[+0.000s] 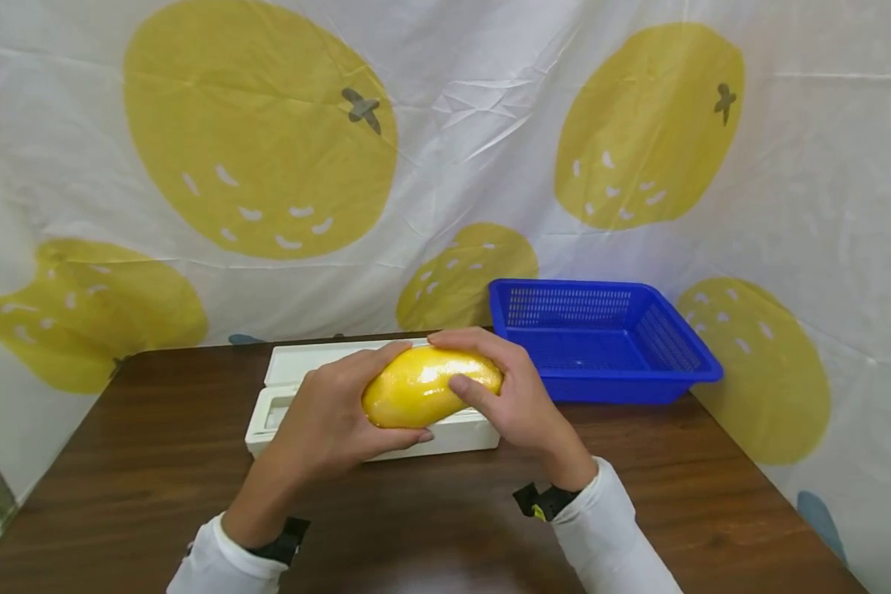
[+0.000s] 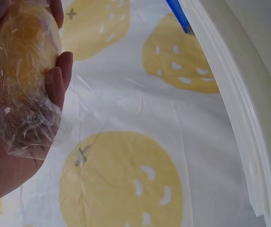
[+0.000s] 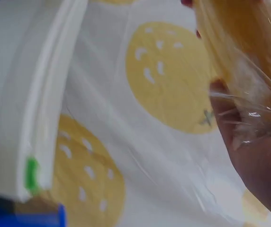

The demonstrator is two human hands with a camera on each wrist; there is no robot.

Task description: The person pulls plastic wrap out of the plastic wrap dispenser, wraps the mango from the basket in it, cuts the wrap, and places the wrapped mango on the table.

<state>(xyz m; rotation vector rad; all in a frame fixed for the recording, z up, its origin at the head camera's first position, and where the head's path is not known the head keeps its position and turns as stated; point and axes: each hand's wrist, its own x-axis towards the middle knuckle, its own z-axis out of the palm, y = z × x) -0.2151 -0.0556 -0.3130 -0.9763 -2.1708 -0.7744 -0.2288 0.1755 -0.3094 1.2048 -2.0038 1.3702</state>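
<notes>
A glossy yellow mango [image 1: 408, 394], wrapped in clear cling film [image 2: 33, 120], is held up between both hands above the table. My left hand [image 1: 330, 412] grips its left end, thumb underneath and fingers over the top. At the other end my right hand [image 1: 523, 392] curls its fingers over the top, with the thumb against the near side. Crumpled film bunches near the palm in the left wrist view; in the right wrist view, film [image 3: 256, 111] stretches around the fruit's end. Behind and below the hands lies a long white cling film dispenser [image 1: 453, 437], its lid [image 1: 289, 363] raised, partly hidden.
A blue perforated plastic basket [image 1: 616, 386] stands at the back right of the brown wooden table [image 1: 156, 478], close to the dispenser. A white curtain [image 1: 475, 190] with yellow fruit prints hangs behind the table and along its sides.
</notes>
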